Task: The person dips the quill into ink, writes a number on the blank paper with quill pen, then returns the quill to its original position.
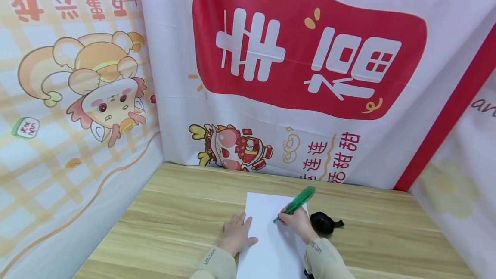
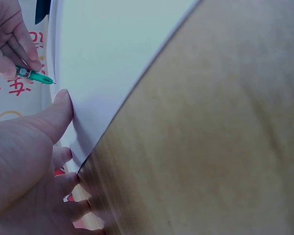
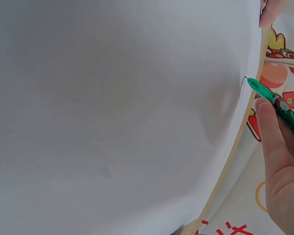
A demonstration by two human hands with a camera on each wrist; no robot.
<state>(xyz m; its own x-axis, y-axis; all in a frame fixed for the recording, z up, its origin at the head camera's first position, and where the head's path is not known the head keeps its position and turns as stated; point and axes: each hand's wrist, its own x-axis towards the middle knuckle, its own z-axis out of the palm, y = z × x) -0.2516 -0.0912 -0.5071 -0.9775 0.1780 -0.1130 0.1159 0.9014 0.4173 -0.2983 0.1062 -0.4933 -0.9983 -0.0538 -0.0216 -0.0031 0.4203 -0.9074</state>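
A green pen [image 1: 296, 203] is gripped in the right hand [image 1: 296, 223], fingers curled round its lower barrel, tip set on the sheet of paper [image 1: 267, 236]. The paper is laid flat on the wooden table [image 1: 174, 218], near the front edge, between the two forearms. The left hand [image 1: 236, 234] is rested flat, fingers straight and spread, on the paper's left edge and the table beside it; nothing is held in it. The hands are kept apart, with bare paper between them. A black roll of tape [image 1: 322, 223] is seen just right of the right hand, on the table. Printed cloth backdrops [image 1: 310, 76] are hung behind and to both sides.
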